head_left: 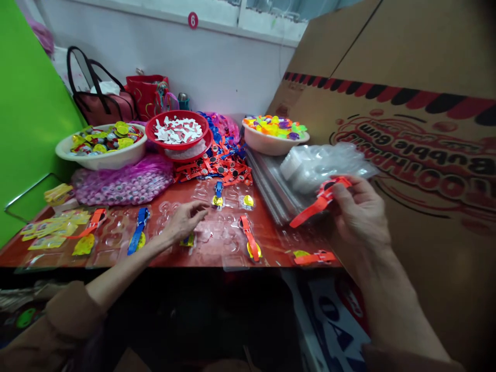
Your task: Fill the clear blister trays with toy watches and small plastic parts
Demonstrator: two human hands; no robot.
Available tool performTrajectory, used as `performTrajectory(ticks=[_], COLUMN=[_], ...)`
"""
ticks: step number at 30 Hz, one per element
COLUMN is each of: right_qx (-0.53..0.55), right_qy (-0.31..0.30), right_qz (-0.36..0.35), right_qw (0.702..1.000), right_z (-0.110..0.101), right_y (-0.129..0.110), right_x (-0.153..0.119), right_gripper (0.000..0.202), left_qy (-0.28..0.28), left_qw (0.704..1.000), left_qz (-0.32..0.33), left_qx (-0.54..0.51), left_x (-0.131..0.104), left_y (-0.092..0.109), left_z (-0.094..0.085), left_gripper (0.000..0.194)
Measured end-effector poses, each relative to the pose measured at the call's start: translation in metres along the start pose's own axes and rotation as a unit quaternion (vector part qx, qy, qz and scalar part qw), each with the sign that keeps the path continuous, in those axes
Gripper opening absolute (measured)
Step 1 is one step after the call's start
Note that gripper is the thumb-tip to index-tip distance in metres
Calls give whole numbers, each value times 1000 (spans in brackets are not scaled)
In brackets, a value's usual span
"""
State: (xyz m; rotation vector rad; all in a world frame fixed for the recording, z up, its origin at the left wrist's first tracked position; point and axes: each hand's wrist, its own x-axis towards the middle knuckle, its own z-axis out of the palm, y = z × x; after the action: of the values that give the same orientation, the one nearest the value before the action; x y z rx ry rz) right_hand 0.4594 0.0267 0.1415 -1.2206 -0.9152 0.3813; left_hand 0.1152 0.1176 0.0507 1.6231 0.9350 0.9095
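My right hand (362, 214) is raised at the right, its thumb and fingers pinching an orange toy watch (314, 207) by one end, the strap hanging down to the left. Over the middle of the table is my left hand (188, 221), its fingers loosely stretched out and nothing seen in them. Partly hidden below it lies a yellow-wrapped piece (187, 240). Clear plastic trays (220, 235) cover the front of the table. Several hold a yellow-wrapped piece and a strap, such as a blue toy watch (138, 231) and another orange one (249, 236).
Behind stand a white bowl of wrapped sweets (101, 161), a red basin of white pieces (155, 139) and a bowl of colourful pieces (267, 144). A purple net bag (124, 182) lies left. Stacked clear trays (271, 181) and a large cardboard box (430, 170) bound the right.
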Motion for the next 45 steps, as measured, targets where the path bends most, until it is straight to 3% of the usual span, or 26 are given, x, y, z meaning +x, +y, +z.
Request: performTrajectory(ticks=[3,6,9,12,15,20,25,30,33,36,40,45], right_qx=[-16,-35,-36,-24,-20,-28,-34,-60,-100,-172,-326,-413], right_qy=[-62,-117,-124,-117,-117,-103,-119,-160,-182,-207,-241,-235], right_qz=[80,139,125,114,116,138,155,151,88,16,-27,-20], right_qw=[995,983,984,986,986,985,980,974,974,963,914,879], right_z=[-1,13,31,39,35,21,19,33,47,66,96,120], right_y=[16,34,44,48,50,55,64,69,71,82,116,167], right_x=[-11,-14,-7,1,2,-6,-11,-4,12,38,72,89], right_gripper=[37,43,46,46,44,41,41,43,40,35,26,17], left_qy=[38,2,-63,-90,-81,-117,-121,-89,-78,-111,-157,-181], left_qw=[993,987,974,958,940,893,870,845,851,874,898,891], left_qz=[57,88,131,147,135,112,124,103,139,175,179,164], left_qx=[99,134,172,231,303,420,462,518,500,439,371,382], left_x=[12,17,22,36,60,87,83,69,68,76,90,91], left_y=[-6,-12,-19,-27,-37,-49,-52,-45,-30,-16,-16,-28], left_z=[-7,9,32,43,38,23,18,19,34,63,98,108], left_gripper=[17,20,27,35,37,37,27,26,27,29,28,23])
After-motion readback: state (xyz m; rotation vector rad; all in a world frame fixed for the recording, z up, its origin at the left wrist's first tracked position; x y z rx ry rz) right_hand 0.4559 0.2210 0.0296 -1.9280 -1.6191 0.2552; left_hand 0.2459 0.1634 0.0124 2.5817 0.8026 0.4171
